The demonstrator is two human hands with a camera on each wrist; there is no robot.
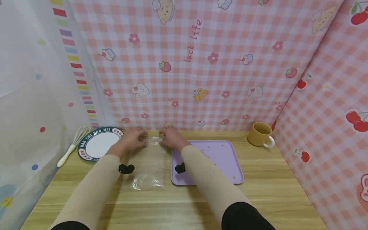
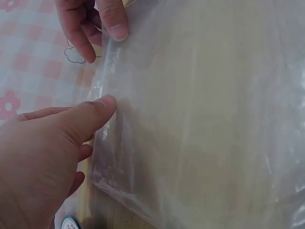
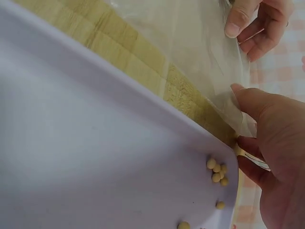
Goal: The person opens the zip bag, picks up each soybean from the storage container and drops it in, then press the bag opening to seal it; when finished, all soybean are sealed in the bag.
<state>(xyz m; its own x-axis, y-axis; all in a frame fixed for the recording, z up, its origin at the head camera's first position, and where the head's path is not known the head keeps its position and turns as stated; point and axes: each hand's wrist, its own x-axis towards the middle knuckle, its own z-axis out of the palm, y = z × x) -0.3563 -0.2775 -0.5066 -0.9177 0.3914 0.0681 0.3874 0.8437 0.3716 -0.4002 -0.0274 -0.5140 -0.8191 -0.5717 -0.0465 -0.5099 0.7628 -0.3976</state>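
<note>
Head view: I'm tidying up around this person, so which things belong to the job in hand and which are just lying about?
Job in hand:
clear plastic bag, far edge held by the left hand and right hand

Apparently just lying about:
balloon whisk
dark-rimmed round plate
mustard mug
purple tray and its pale beans (a guess: beside the bag)

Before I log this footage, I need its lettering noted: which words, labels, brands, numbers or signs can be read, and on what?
"luck life": pink checked cloth.
"HAO SHI HAO WEI": rim of the plate.
Chinese characters, same rim: too small to read surely.
Tray: faint mark, too small to read.
Bag: no lettering seen.
</note>
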